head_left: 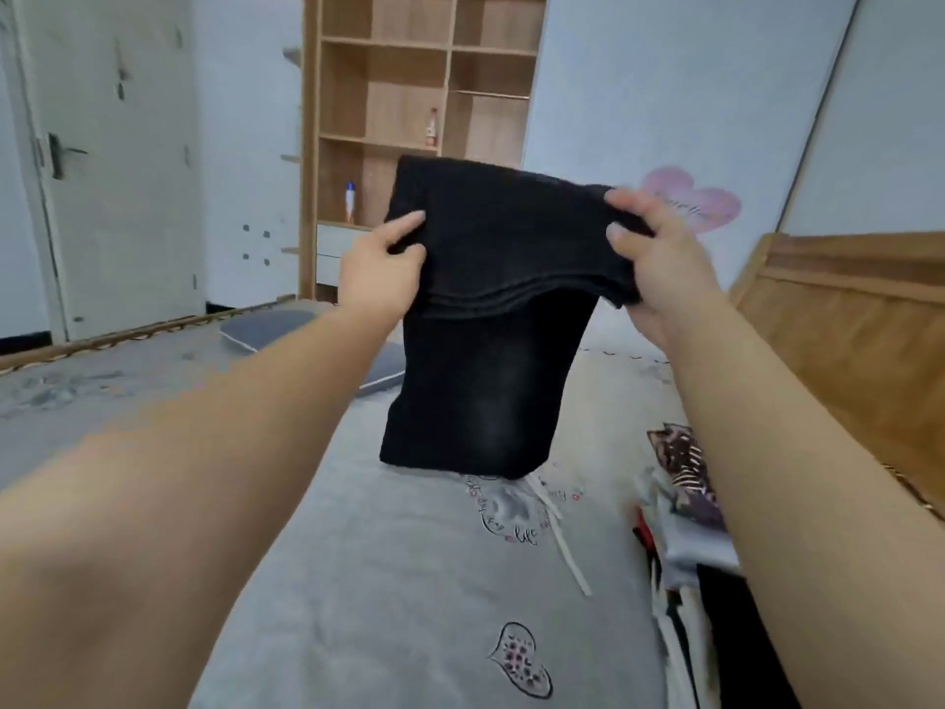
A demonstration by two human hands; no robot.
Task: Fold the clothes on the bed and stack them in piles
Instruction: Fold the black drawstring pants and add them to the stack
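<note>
the left hand [381, 271] grips one end of the folded-over top of a black garment [491, 319], thumb in front and fingers curled behind. the cloth, probably dark jeans or shorts, hangs between both hands over the grey bed [399, 580], its lower edge about touching the sheet. it looks thick, limp and fairly heavy, so taking hold at the two top corners seems wise. the right hand [657, 258] pinches the other end. a pile of clothes [680, 509] lies near the right forearm.
</note>
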